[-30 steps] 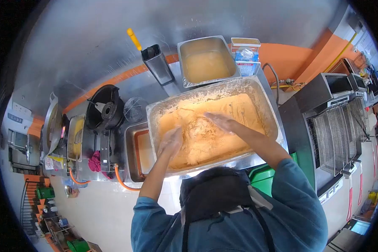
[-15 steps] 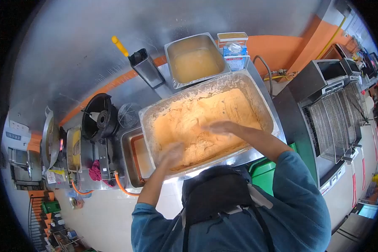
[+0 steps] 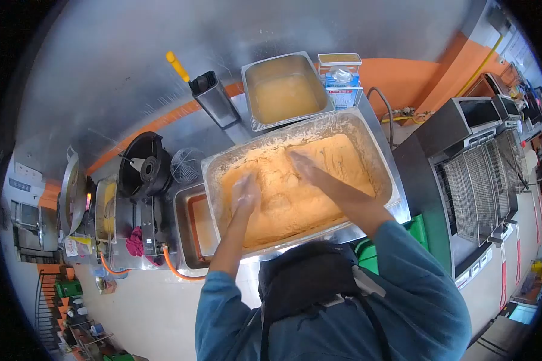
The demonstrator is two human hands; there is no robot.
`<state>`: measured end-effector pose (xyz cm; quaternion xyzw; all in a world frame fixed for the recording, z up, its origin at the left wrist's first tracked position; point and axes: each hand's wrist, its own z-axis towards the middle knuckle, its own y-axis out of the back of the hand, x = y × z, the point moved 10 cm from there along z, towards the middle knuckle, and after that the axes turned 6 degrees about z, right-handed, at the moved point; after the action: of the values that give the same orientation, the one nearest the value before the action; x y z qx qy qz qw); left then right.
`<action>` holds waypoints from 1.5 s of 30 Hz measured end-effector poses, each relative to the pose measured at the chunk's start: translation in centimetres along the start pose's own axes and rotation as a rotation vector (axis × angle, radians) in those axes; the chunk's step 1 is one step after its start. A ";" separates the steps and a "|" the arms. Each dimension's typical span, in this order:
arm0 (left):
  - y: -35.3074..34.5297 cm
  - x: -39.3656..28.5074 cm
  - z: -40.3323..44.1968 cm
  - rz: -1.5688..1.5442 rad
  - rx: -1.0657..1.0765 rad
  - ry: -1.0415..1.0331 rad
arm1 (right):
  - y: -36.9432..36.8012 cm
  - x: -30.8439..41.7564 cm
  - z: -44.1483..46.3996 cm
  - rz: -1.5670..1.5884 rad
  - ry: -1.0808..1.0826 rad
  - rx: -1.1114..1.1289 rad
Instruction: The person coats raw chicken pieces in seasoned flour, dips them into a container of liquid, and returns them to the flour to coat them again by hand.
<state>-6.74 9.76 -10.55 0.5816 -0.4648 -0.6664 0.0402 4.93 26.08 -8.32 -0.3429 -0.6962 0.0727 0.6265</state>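
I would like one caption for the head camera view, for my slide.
Left hand and right hand, held apart, at the pale orange powder in a large metal pan.

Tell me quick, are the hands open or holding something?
Left hand: open, over the orange powder; no grip visible.
Right hand: open, over the powder too; no grip visible.

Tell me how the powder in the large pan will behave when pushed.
The powder will probably shift and crumble, given its uneven, heaped surface. It may also cling somewhat: residue marks the inner walls of the large pan.
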 end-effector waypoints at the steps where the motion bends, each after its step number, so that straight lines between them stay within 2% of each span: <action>1: -1.0 1.6 1.1 -0.327 -0.068 0.024 | -0.3 -0.6 0.8 -0.026 0.012 0.025; 4: -0.5 -0.4 0.3 -0.577 -0.012 0.173 | -1.2 -1.4 1.7 -0.044 -0.127 0.023; 7: 1.2 -0.7 -2.3 -0.686 0.090 0.471 | -1.5 1.6 0.0 -0.001 -0.166 0.040; 8: 1.5 0.8 -1.3 -0.376 0.122 0.418 | -0.2 0.6 0.9 -0.021 -0.142 0.029; 9: 1.7 1.3 -1.0 -0.190 0.105 0.385 | 1.1 -1.0 1.9 -0.037 -0.121 0.017; 10: 1.9 0.9 -0.7 -0.072 0.072 0.363 | 1.1 -2.4 3.5 -0.147 -0.023 0.154; 12: 1.6 -0.5 -0.8 -0.234 0.011 0.369 | 0.3 -5.0 5.2 -0.370 0.168 0.425; 15: 2.4 -2.6 -1.4 -0.346 0.008 0.397 | -1.8 -3.8 3.7 0.168 -0.168 0.156; 17: 2.6 -2.7 -1.3 -0.137 0.123 0.355 | -1.6 -1.3 2.3 0.129 -0.084 0.223; 18: 4.6 -6.0 -2.4 0.215 0.244 0.360 | -1.2 0.0 1.8 0.106 -0.039 0.256; 19: 6.6 -9.4 -3.5 0.565 0.374 0.335 | -0.6 0.1 1.7 -0.092 -0.066 0.210; 20: 6.2 -8.6 -3.4 0.668 0.389 0.299 | 0.0 0.3 1.7 -0.288 -0.090 0.165; 22: 3.5 -2.6 -0.5 0.435 0.186 0.216 | 0.6 -1.1 3.2 -0.422 -0.078 0.163; 23: 1.8 0.2 1.1 0.187 0.052 0.131 | 1.0 -4.6 5.1 -0.356 -0.054 0.206; 24: 1.7 -0.9 1.3 0.024 -0.010 0.062 | -0.1 -4.5 5.1 -0.312 -0.042 0.236; 26: 0.5 -2.0 1.2 -0.042 0.066 -0.019 | -1.8 -4.1 4.5 -0.245 -0.039 0.290; 27: 2.3 -5.6 0.0 -0.106 0.090 0.029 | -2.8 -3.3 4.0 -0.224 -0.045 0.314; 29: 2.9 -6.1 -0.5 0.101 0.189 0.127 | -1.5 -4.3 3.7 -0.045 0.058 0.502; 30: 2.9 -4.6 0.2 0.372 0.261 0.168 | -0.4 -4.1 3.3 0.043 0.109 0.595; 31: 3.1 -3.0 0.2 0.645 0.335 0.211 | 0.8 -4.2 3.1 -0.364 0.006 0.526; 33: 3.5 -1.4 -2.5 0.305 0.310 0.301 | 3.5 -1.2 2.1 -1.170 -0.206 0.349; 35: 3.9 -2.4 -4.2 0.076 0.242 0.385 | 2.2 -2.8 1.1 -0.631 -0.209 0.324; 36: 3.5 -4.9 -5.0 0.019 0.194 0.427 | 1.6 -3.4 0.4 -0.361 -0.203 0.302; 37: 3.3 -6.1 -5.7 -0.038 0.150 0.468 | 0.0 -3.3 -0.3 -0.329 -0.196 0.275; 40: -1.3 1.3 -2.5 -0.378 0.187 0.399 | -2.7 -3.5 -0.2 -0.164 -0.171 0.224; 42: -1.3 1.4 -4.0 -0.653 0.221 0.553 | 0.0 -5.6 1.4 0.045 -0.166 0.215; 44: 0.2 0.8 -5.1 -0.621 0.212 0.590 | -0.8 -1.5 -1.4 -0.094 -0.264 0.179; 45: 1.7 0.5 -5.7 -0.447 0.188 0.554 | -1.3 -0.2 -2.8 -0.161 -0.316 0.158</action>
<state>-3.14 5.25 -9.21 0.8283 -0.3568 -0.4305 -0.0357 7.03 24.10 -7.25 -0.2202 -0.8033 0.1297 0.5379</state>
